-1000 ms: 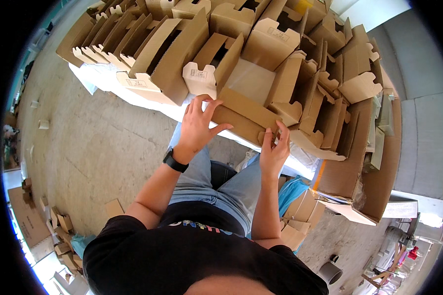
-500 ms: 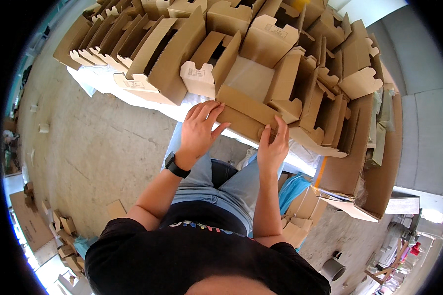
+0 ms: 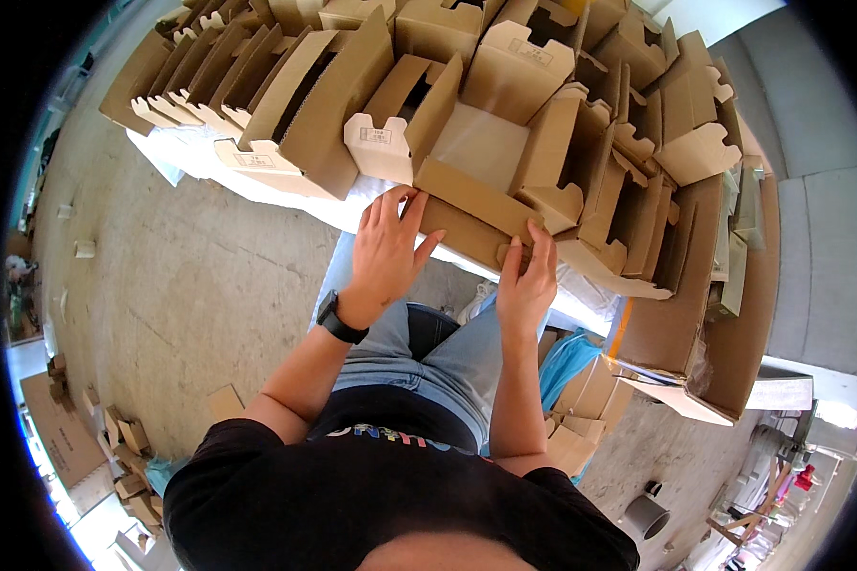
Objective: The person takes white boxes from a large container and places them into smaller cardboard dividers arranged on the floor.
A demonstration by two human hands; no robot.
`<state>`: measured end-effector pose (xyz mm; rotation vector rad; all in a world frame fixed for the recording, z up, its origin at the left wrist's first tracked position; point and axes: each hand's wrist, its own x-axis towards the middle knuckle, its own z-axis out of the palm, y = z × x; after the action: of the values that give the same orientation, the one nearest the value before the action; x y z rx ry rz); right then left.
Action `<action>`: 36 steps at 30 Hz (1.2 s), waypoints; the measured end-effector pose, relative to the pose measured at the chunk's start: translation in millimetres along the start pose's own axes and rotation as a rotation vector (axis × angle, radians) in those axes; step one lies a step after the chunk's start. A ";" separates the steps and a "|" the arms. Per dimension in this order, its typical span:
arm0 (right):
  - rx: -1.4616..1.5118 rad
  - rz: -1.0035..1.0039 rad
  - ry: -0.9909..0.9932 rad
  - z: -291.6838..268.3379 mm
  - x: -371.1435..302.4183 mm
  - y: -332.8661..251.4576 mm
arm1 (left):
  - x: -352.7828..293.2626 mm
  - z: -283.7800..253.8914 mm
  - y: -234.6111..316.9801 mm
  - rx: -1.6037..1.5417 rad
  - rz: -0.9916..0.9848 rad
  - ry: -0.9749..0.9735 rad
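A small brown cardboard box [image 3: 468,228] lies at the front edge of the table, its long side toward me, with a raised panel along its far side. My left hand [image 3: 388,238] grips its left end, the fingertips bent over the corner and the thumb in front. At the right end my right hand [image 3: 528,281] holds the box, fingers on the panel's corner and thumb against the near face. Just left of it an open box [image 3: 383,147] with a white label stands upright. Another brown box [image 3: 550,157] is close to the right end.
Rows of open cardboard boxes [image 3: 248,71] crowd the table's far and left parts. A large carton [image 3: 671,338] stands at the right, with a blue plastic bag [image 3: 569,366] beside it. Loose cardboard pieces [image 3: 129,457] lie on the floor at the left; a grey bucket [image 3: 647,516] stands lower right.
Both hands keep their places on the two ends of the box, with only slight finger shifts. The view of the table has moved up a little.
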<state>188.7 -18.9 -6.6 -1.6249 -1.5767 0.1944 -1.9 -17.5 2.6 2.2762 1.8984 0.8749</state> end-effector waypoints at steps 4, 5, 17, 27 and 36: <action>-0.022 -0.069 0.037 2.4 1.3 3.3 | 3.1 -1.8 -4.8 -0.039 -0.020 0.002; -0.015 -0.061 0.031 1.6 1.4 1.9 | 2.8 -1.8 -5.8 -0.060 -0.027 0.009; -0.026 -0.013 0.002 -3.4 3.9 -0.5 | 5.8 -3.6 -12.2 0.031 0.055 -0.009; -0.018 0.017 -0.022 -5.4 7.3 0.5 | 11.8 -5.1 -19.2 -0.115 0.056 0.029; -0.059 0.004 -0.047 -4.6 2.5 0.8 | 10.0 -3.5 -21.0 -0.187 0.052 0.051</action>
<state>192.7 -18.6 -3.0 -1.6798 -1.6288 0.1904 -21.2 -4.2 1.3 2.2225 1.7022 1.0774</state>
